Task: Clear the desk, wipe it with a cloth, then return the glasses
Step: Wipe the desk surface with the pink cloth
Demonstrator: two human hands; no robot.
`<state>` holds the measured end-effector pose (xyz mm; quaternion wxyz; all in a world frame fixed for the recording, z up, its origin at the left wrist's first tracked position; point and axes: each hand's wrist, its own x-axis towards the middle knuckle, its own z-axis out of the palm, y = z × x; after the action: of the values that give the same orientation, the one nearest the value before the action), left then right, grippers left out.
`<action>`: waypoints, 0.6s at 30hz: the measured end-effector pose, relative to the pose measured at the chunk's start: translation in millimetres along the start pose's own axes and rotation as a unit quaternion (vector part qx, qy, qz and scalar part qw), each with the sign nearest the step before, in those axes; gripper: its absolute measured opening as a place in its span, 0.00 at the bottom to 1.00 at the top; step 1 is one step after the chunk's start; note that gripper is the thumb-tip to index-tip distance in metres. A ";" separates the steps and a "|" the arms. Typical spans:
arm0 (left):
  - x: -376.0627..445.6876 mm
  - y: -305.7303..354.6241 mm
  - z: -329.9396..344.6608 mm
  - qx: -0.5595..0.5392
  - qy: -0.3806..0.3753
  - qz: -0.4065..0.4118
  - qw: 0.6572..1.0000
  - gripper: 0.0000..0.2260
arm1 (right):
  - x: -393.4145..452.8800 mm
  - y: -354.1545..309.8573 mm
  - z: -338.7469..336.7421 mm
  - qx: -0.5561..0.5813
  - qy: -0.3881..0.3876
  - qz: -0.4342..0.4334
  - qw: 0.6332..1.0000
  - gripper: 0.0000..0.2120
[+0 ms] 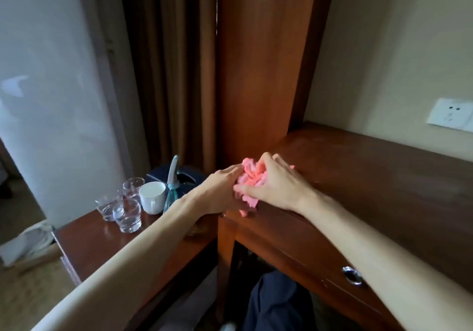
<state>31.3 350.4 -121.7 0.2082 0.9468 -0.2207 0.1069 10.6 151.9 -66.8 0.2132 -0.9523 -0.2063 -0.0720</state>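
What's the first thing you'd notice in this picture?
The bright pink cloth, bunched up between the left hand and right hand at the desk corner. After that, the three glasses and white cup on the lower side table.

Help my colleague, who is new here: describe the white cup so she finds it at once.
Look at the low side table left of the desk. Among the clear glasses stands the white cup, beside a spray bottle. It alone is opaque white.
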 end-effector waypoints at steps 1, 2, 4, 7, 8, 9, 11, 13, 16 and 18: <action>-1.4 -3.4 2.5 -0.017 0.012 0.007 1.000 0.46 | 5.2 -3.5 14.3 -0.040 0.027 -0.019 0.999 0.32; -3.4 -5.2 4.1 -0.032 0.024 0.008 0.999 0.44 | 13.1 -4.8 25.6 -0.062 0.046 -0.046 0.996 0.30; -7.5 -7.3 5.5 -0.057 0.041 -0.014 0.997 0.41 | 31.4 -4.1 27.2 -0.027 0.013 -0.072 0.997 0.25; -19.1 -18.7 7.2 -0.059 0.005 -0.066 0.996 0.47 | 56.0 9.0 10.4 0.113 -0.061 -0.031 0.991 0.15; -25.4 -23.2 9.0 -0.055 -0.005 -0.062 0.997 0.46 | 57.7 10.7 7.0 0.116 -0.057 -0.026 0.991 0.12; -31.4 -26.6 11.2 -0.065 -0.009 -0.052 0.996 0.44 | 55.3 11.6 5.0 0.107 -0.053 -0.035 0.992 0.10; -40.0 -28.4 14.6 -0.126 0.001 -0.031 0.991 0.40 | 42.1 13.1 3.8 0.100 -0.059 -0.055 0.992 0.07; -37.7 -25.8 16.1 -0.165 0.041 -0.014 0.985 0.39 | 25.8 19.7 1.7 0.131 -0.091 -0.052 0.986 0.06; -23.7 -19.4 14.3 -0.149 0.094 0.010 0.984 0.39 | 29.2 25.4 3.4 0.103 -0.028 -0.035 0.994 0.12; -15.9 -17.2 10.6 -0.119 0.090 0.032 0.988 0.40 | 40.6 20.4 15.0 0.013 0.040 -0.008 0.999 0.18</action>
<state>26.5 365.7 -141.8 0.3344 0.8945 -0.2426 0.1709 56.7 156.4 -78.9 0.2331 -0.9441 -0.2059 -0.1093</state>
